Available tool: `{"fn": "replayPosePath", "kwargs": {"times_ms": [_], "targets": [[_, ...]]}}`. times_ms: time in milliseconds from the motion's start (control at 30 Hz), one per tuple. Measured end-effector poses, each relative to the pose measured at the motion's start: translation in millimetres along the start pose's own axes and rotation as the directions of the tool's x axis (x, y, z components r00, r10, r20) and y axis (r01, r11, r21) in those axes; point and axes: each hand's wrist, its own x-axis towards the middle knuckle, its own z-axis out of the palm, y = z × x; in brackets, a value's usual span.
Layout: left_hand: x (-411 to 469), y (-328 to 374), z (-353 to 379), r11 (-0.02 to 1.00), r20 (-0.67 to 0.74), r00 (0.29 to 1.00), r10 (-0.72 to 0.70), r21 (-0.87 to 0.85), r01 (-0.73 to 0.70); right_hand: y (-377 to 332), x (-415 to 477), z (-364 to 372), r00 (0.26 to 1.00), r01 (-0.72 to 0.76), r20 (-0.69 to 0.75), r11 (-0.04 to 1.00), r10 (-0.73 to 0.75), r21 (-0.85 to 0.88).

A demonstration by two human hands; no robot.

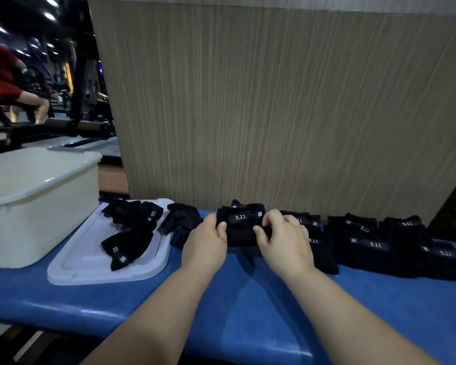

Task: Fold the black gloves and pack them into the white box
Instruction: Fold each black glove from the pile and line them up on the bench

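My two bare forearms reach in from the near edge of the blue padded bench (248,299) toward its far edge, angling slightly inward. My left hand (208,242) lies back-up, its thumb pressed to the left side of a folded black fabric glove (241,233); its fingers go round the far side, mostly hidden. My right hand (286,242) grips the glove's right side, thumb hooked on the near fold and fingers curled over the top. The hands do not touch; the glove sits between them.
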Motion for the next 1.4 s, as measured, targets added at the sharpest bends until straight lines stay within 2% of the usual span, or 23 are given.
{"fn": "replayPosePath", "kwargs": {"times_ms": [67, 233, 433, 567, 700, 800, 967, 1100, 1400], "targets": [[7.4, -3.5, 5.3, 0.998, -0.005, 1.000, 0.011, 0.057, -0.011, 4.2, 4.3, 9.9, 0.998, 0.054, -0.014, 0.994, -0.056, -0.094], [12.4, -15.7, 17.8, 0.974, -0.027, 0.997, 0.069, 0.218, -0.062, 15.1, 6.7, 27.3, 0.996, 0.092, 0.034, 0.972, -0.086, -0.214], [11.4, -19.4, 21.3, 0.970, -0.080, 0.994, 0.076, 0.235, -0.055, 20.4, 4.6, 31.2, 0.993, 0.111, 0.080, 0.955, -0.092, -0.275], [6.9, -17.0, 23.3, 0.949, -0.146, 0.985, 0.095, 0.311, -0.045, 20.4, 0.6, 34.2, 0.992, 0.117, 0.076, 0.948, -0.099, -0.294], [3.0, -16.9, 24.1, 0.922, -0.230, 0.939, 0.256, 0.351, -0.165, 18.5, -2.9, 33.2, 0.987, 0.161, 0.041, 0.964, -0.156, -0.211], [0.6, -20.5, 26.2, 0.901, -0.126, 0.937, 0.325, 0.341, -0.267, 17.9, -5.2, 31.3, 0.979, 0.171, 0.143, 0.966, -0.145, -0.192], [1.6, -24.5, 28.3, 0.900, 0.007, 0.967, 0.255, 0.364, -0.240, 20.5, -6.7, 30.9, 0.948, 0.159, 0.310, 0.952, -0.073, -0.261], [-0.7, -22.3, 30.7, 0.864, 0.012, 0.971, 0.237, 0.455, -0.216, 22.1, -5.8, 31.5, 0.939, 0.160, 0.340, 0.941, -0.052, -0.297], [-2.7, -21.8, 28.9, 0.845, 0.048, 0.982, 0.184, 0.502, -0.183, 23.0, -4.8, 31.9, 0.929, 0.155, 0.369, 0.943, -0.038, -0.294]]}}
